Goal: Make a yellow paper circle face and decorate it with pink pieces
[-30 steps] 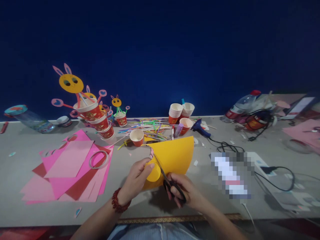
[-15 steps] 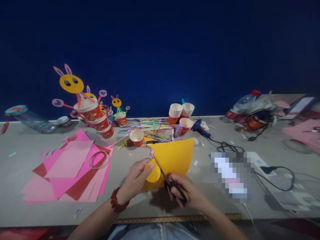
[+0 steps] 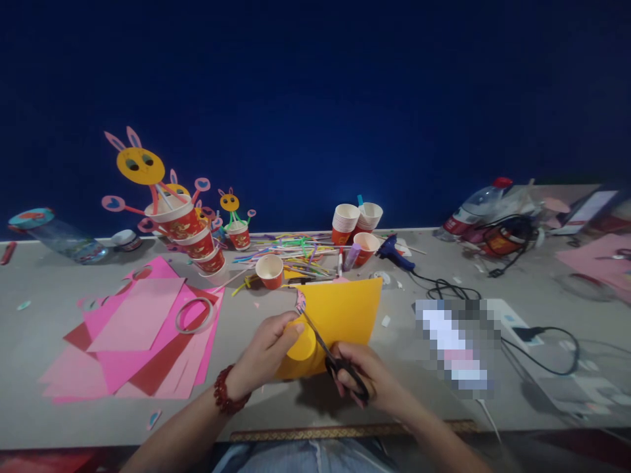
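My left hand [image 3: 273, 341] pinches the left side of a yellow paper sheet [image 3: 348, 305] and a rounded yellow piece [image 3: 302, 343] at its edge, thumb on top. In my right hand [image 3: 357, 371] is a pair of scissors [image 3: 328, 351] with dark handles, my fingers through the loops. The blades lie across the yellow paper, pointing up and left, just right of the rounded piece. Just beyond the sheet stands a red-and-white paper cup [image 3: 269, 270]. Part of the sheet's lower edge is hidden behind my hands.
Pink and red paper sheets [image 3: 138, 315] lie left, with a tape roll [image 3: 194, 315] on them. Stacked cups with a bunny-faced figure [image 3: 140, 164] rise behind. Colourful pipe cleaners [image 3: 296, 253], more cups [image 3: 346, 220] and a blue glue gun [image 3: 394, 253] sit at the back. A corded power strip [image 3: 517, 322] lies right.
The far edge of the yellow sheet has dipped slightly, and my left hand and wrist have shifted a little left. The scissors are almost where they were.
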`<state>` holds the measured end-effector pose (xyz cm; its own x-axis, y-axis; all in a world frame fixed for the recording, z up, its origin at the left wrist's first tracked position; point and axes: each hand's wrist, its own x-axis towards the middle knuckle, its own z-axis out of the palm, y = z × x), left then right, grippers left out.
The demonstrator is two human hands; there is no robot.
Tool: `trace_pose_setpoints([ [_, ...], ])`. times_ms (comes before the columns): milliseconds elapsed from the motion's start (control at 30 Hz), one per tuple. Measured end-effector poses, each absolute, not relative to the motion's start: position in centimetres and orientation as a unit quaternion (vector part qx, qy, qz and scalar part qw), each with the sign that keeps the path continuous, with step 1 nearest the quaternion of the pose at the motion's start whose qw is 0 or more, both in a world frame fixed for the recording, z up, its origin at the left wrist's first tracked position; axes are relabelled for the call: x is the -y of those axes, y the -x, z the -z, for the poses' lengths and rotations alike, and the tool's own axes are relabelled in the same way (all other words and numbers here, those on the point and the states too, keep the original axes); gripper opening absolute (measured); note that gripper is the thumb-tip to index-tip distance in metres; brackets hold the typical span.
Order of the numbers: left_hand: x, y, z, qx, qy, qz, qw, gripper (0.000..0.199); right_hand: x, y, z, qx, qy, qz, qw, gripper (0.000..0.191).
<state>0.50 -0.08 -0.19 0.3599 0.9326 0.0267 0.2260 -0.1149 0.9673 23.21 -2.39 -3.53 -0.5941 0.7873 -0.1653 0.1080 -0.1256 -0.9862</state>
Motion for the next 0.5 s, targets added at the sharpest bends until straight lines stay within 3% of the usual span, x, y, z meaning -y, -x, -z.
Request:
trace_pose_setpoints([
  [500,-0.6,-0.2,-1.0,-0.416,-0.676,-0.321,0.516,0.035,2.3,-23.4,3.0,0.675,0.369,-0.579,0.270,0.060],
])
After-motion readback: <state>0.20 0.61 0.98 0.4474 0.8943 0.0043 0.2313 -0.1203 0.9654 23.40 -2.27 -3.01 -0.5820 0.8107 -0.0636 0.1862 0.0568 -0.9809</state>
